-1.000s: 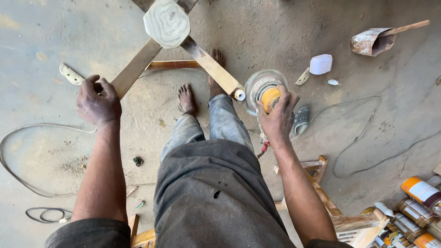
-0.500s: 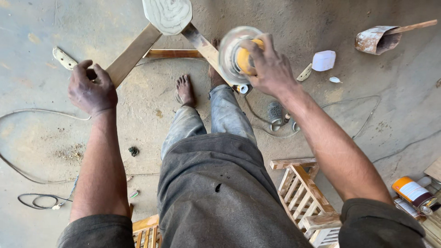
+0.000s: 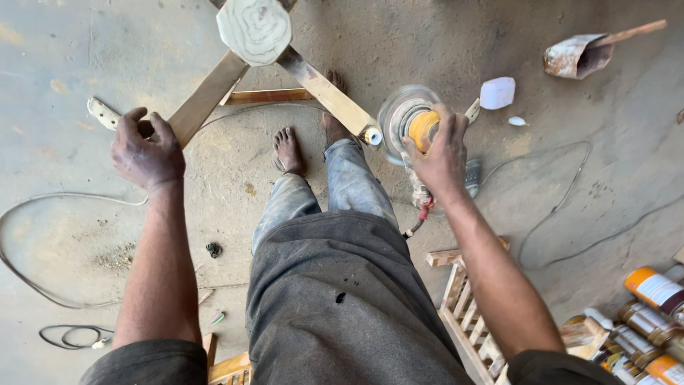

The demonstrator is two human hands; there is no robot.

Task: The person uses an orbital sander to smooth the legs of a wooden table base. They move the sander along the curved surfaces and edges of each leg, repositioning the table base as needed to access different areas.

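My left hand [image 3: 146, 151] is at the left of the frame, fingers curled tight around one leg of the wooden frame [image 3: 206, 96], a pale plank that slopes up toward the top centre. There it meets a second leg [image 3: 326, 93] that slopes down to the right and ends in a small capped tip just beside my sander. A rounded whitish block [image 3: 254, 30] sits where the two legs cross, at the top edge of the frame.

My right hand [image 3: 438, 153] is right of centre, clamped over the yellow top of the disc sander [image 3: 407, 121]. Its round grey pad faces up and to the left, close to the end of the second leg; I cannot tell whether pad and wood touch. The sander's cord [image 3: 563, 207] trails off across the dusty concrete floor [image 3: 85, 50] to the right.

My bare feet [image 3: 288, 151] stand under the frame, in the middle. In the upper right lie a white block [image 3: 497, 93] and a rusty scoop with a wooden handle [image 3: 581, 53]. Cans [image 3: 652, 289] cluster in the lower right corner, beside a slatted wooden piece [image 3: 463, 314].
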